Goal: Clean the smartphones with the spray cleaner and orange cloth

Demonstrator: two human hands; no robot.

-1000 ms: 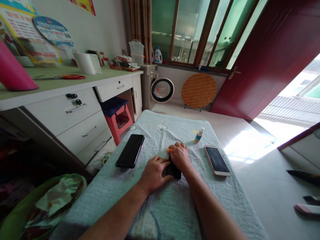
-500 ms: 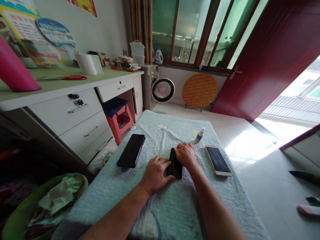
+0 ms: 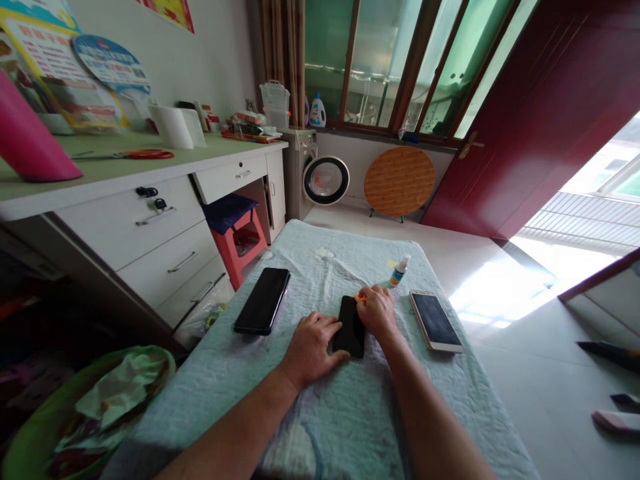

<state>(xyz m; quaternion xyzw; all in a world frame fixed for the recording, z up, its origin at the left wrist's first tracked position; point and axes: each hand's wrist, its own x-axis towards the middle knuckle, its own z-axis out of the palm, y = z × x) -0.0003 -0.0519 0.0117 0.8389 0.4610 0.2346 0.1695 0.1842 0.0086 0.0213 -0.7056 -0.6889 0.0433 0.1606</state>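
Note:
A black smartphone (image 3: 351, 328) lies flat on the cloth-covered table between my hands. My left hand (image 3: 312, 348) holds it in place, fingers against its left edge and thumb along its near end. My right hand (image 3: 379, 311) is closed over a small orange cloth or pad (image 3: 359, 298) at the phone's upper right edge; most of that piece is hidden by the fingers. Just beyond my right hand stands a small spray bottle (image 3: 399, 271) with a white top. To the left lies a larger black phone (image 3: 263, 301), and to the right a white-framed phone (image 3: 435, 321).
A pale green cloth (image 3: 345, 247) with wrinkles covers the table. On the left are a white desk (image 3: 167, 233) with drawers, a red stool (image 3: 240, 243) and a green bin (image 3: 167, 373) with waste. Behind stand an open washing machine (image 3: 300, 150) and a round wooden tabletop (image 3: 400, 181).
My right hand has shifted slightly to the right with the orange piece, baring more of the phone's upper part. My left hand and the phone stay where they were.

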